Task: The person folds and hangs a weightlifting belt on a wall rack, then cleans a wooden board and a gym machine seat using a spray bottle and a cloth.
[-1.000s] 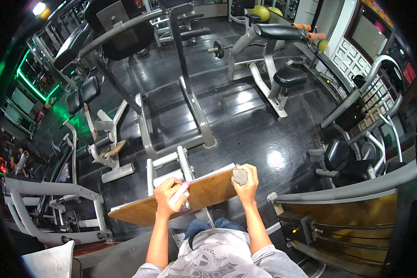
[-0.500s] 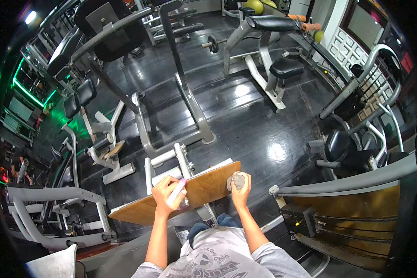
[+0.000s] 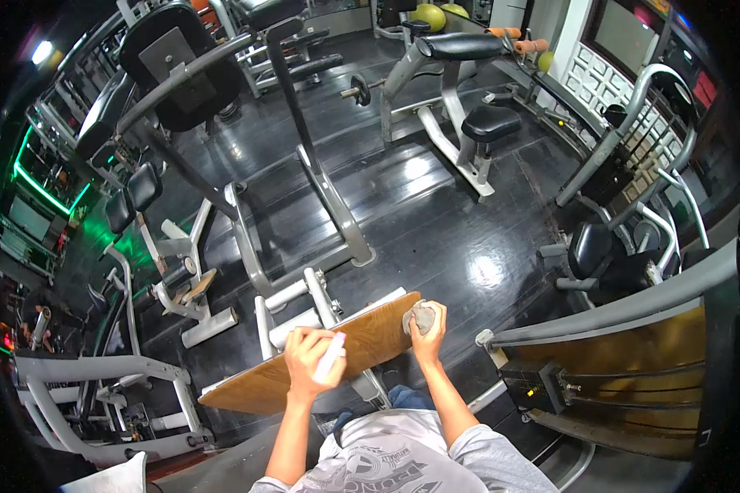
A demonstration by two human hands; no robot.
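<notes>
In front of my body a brown wooden board (image 3: 251,386) lies tilted across a grey metal frame. My left hand (image 3: 307,359) is closed around a slim white bottle (image 3: 330,359) with a pink-purple top, held above the middle of the board. A crumpled grey cloth (image 3: 419,317) is gripped in my right hand (image 3: 430,335) at the board's right end. The cloth appears to rest against the board's surface.
Around me stand gym machines: a frame with a black backrest (image 3: 173,62) ahead, a bench with a black seat (image 3: 491,123) further right, and a grey-railed machine (image 3: 608,329) close on my right. Another white metal frame (image 3: 107,370) is near on the left.
My left hand has moved to the right over the board with the white bottle. My right hand stays at the board's right end with the cloth. The whole view has shifted slightly.
</notes>
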